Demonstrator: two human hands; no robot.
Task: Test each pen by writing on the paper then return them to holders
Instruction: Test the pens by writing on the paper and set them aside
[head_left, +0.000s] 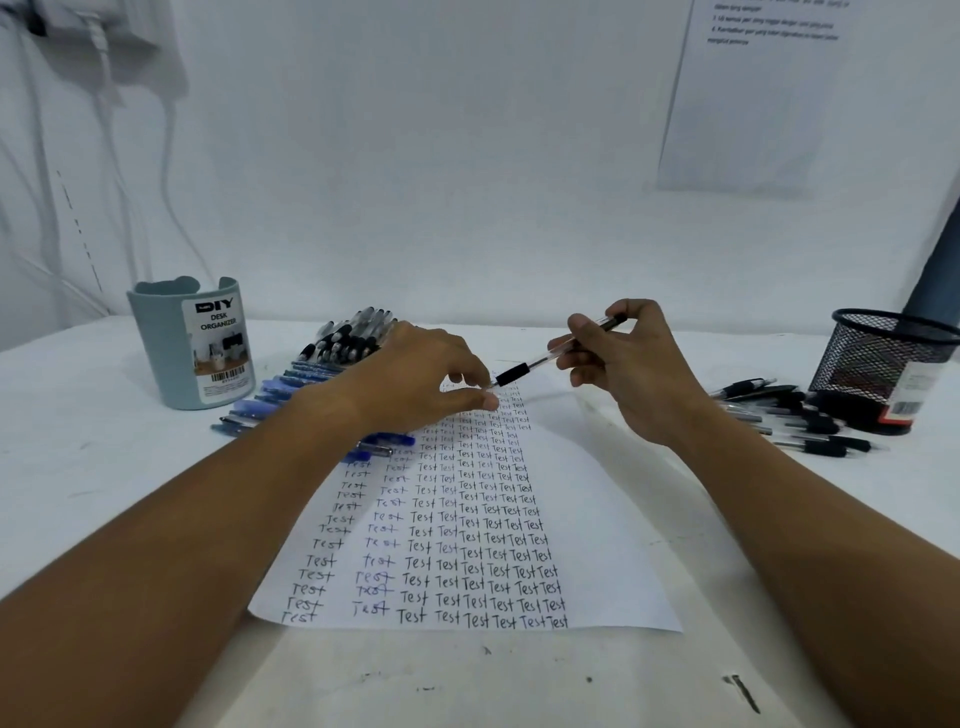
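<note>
In the head view, a white sheet of paper (597, 519) filled with columns of the handwritten word "Test" lies in the middle of the white table (104, 467). The right hand (631, 371), at about 1 o'clock from the sheet's centre, has its fingers closed around a clear-barrelled pen with a black grip (550, 358), which is tilted with its tip down toward 8 o'clock, just above the far end of the sheet. The left hand (415, 379) is at 12 o'clock over the paper; its thumb and forefinger are pinched together right at the pen tip, but I cannot tell if they hold something. At 10 o'clock stands a pale blue plastic desk organizer cup (189, 345), and beside it lie a row of blue pens (291, 389) and a group of black-grip pens (353, 335). At 3 o'clock a black wire-mesh pen holder (883, 358) stands, with a pile of black pens (795, 421) touching its base.
</note>
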